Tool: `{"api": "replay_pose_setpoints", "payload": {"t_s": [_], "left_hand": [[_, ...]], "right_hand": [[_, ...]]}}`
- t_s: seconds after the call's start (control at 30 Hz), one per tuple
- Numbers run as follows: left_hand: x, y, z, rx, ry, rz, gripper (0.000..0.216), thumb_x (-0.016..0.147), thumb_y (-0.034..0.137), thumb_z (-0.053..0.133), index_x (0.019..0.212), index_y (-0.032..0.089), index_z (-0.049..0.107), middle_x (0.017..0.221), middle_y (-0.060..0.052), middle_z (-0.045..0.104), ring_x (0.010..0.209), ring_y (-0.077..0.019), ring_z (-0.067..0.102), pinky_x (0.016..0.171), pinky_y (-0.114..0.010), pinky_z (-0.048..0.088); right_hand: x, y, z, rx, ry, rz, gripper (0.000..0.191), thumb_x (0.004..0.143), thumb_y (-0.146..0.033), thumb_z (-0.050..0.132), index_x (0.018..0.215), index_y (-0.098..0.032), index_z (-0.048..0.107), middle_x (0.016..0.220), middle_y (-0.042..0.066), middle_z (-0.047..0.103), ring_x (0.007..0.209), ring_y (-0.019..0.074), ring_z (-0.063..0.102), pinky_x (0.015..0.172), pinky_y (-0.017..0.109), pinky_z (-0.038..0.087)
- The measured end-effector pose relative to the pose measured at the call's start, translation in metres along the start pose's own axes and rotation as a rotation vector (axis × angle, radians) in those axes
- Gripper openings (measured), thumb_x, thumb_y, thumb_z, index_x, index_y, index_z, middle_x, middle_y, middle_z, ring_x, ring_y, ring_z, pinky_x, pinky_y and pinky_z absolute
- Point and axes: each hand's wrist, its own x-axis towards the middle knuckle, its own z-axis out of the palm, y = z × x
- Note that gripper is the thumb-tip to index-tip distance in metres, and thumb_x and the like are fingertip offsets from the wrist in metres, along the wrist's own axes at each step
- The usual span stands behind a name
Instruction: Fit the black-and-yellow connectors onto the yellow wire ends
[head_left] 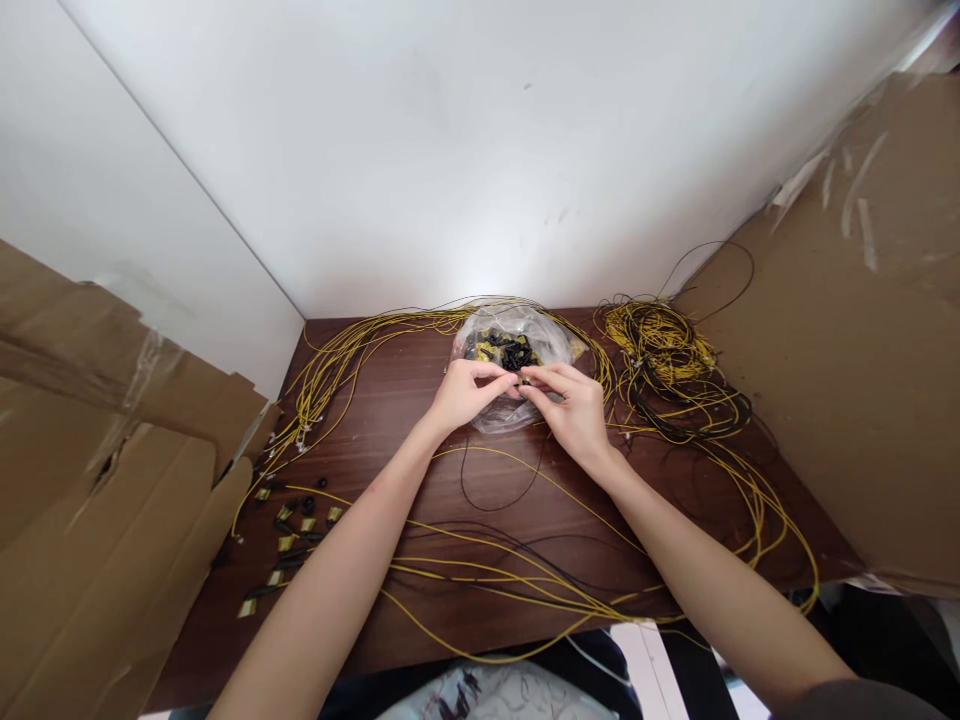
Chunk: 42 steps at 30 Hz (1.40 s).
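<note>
My left hand (471, 392) and my right hand (574, 408) meet over a clear plastic bag (555, 340), thumb and fingers pinched on each. Between the fingertips is something small and dark, too small to name. A thin black wire (495, 510) loops down onto the table below the hands. Inside the bag lie many small black and yellow parts (517, 350). By my left forearm, several yellow-tagged black pieces (286, 543) rest on the table, some at the ends of yellow wires (480, 565) that pass under both forearms.
A tangled coil of yellow and black wires (660, 345) sits at the back right of the brown table (390, 400). More yellow wires (345, 350) curve along the left. Cardboard walls (832, 380) flank both sides, with a white panel (480, 150) behind. Another plastic bag (495, 692) lies below the front edge.
</note>
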Motion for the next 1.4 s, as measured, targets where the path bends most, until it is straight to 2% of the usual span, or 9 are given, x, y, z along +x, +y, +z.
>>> {"api": "replay_pose_setpoints", "payload": {"t_s": [0.13, 0.5, 0.63, 0.8, 0.97, 1.13, 1.3, 1.4], "left_hand": [[-0.0004, 0.0017, -0.0001, 0.008, 0.008, 0.003, 0.031, 0.081, 0.037, 0.057, 0.075, 0.011, 0.073, 0.077, -0.007, 0.072, 0.071, -0.0153, 0.064, 0.072, -0.023, 0.048], [-0.0003, 0.0012, 0.0002, -0.022, 0.011, 0.020, 0.029, 0.081, 0.036, 0.058, 0.076, 0.011, 0.073, 0.076, -0.007, 0.072, 0.072, -0.0156, 0.064, 0.073, -0.024, 0.049], [-0.0004, 0.0004, 0.0015, -0.088, 0.020, 0.033, 0.028, 0.078, 0.036, 0.061, 0.082, 0.011, 0.072, 0.077, -0.008, 0.072, 0.073, -0.0166, 0.065, 0.074, -0.026, 0.051], [0.0000, -0.0005, 0.0023, -0.074, 0.032, 0.019, 0.027, 0.073, 0.034, 0.067, 0.086, 0.011, 0.073, 0.075, -0.007, 0.071, 0.065, -0.0141, 0.061, 0.062, -0.023, 0.047], [0.0015, -0.0019, 0.0015, -0.017, 0.029, 0.001, 0.030, 0.071, 0.035, 0.069, 0.086, 0.010, 0.073, 0.074, -0.007, 0.070, 0.055, -0.0100, 0.052, 0.051, -0.021, 0.039], [0.0022, -0.0013, 0.0016, -0.010, 0.006, -0.011, 0.031, 0.072, 0.037, 0.067, 0.087, 0.010, 0.073, 0.076, -0.007, 0.071, 0.058, -0.0117, 0.055, 0.053, -0.022, 0.040], [0.0014, 0.0021, 0.0018, -0.039, -0.006, 0.013, 0.030, 0.077, 0.036, 0.061, 0.089, 0.011, 0.073, 0.081, -0.008, 0.072, 0.068, -0.0146, 0.060, 0.062, -0.023, 0.045], [0.0011, 0.0013, 0.0019, -0.028, 0.009, 0.007, 0.029, 0.074, 0.034, 0.064, 0.090, 0.011, 0.072, 0.077, -0.007, 0.071, 0.059, -0.0116, 0.055, 0.055, -0.021, 0.041]], "right_hand": [[0.0001, 0.0017, -0.0005, -0.003, 0.019, 0.011, 0.018, 0.080, -0.020, 0.063, 0.097, -0.022, 0.070, 0.087, 0.005, 0.068, 0.074, 0.0171, 0.065, 0.069, 0.031, 0.055], [0.0016, -0.0029, -0.0029, -0.043, 0.034, -0.088, 0.019, 0.081, -0.015, 0.061, 0.097, -0.021, 0.070, 0.087, 0.005, 0.068, 0.075, 0.0170, 0.065, 0.069, 0.031, 0.054], [0.0018, -0.0024, -0.0024, -0.075, 0.034, -0.121, 0.020, 0.082, -0.014, 0.060, 0.098, -0.021, 0.069, 0.086, 0.005, 0.068, 0.077, 0.0171, 0.064, 0.071, 0.031, 0.053], [-0.0003, -0.0011, 0.0005, -0.091, 0.004, -0.133, 0.022, 0.083, -0.014, 0.056, 0.101, -0.023, 0.066, 0.093, 0.005, 0.066, 0.085, 0.0184, 0.063, 0.078, 0.034, 0.053], [-0.0014, -0.0030, 0.0025, -0.056, -0.007, -0.072, 0.022, 0.082, -0.014, 0.056, 0.102, -0.020, 0.061, 0.094, 0.006, 0.064, 0.084, 0.0179, 0.062, 0.077, 0.033, 0.052], [0.0003, -0.0054, 0.0021, -0.035, 0.032, -0.011, 0.010, 0.080, -0.018, 0.059, 0.090, -0.020, 0.061, 0.086, 0.004, 0.062, 0.078, 0.0169, 0.058, 0.073, 0.031, 0.050], [0.0021, -0.0014, 0.0043, 0.123, 0.102, 0.131, 0.017, 0.074, -0.024, 0.067, 0.089, -0.019, 0.061, 0.080, 0.002, 0.059, 0.070, 0.0146, 0.055, 0.066, 0.028, 0.048], [0.0017, 0.0016, 0.0066, 0.188, 0.090, 0.179, 0.018, 0.073, -0.025, 0.068, 0.089, -0.019, 0.060, 0.080, 0.002, 0.059, 0.070, 0.0144, 0.056, 0.067, 0.029, 0.049]]}}
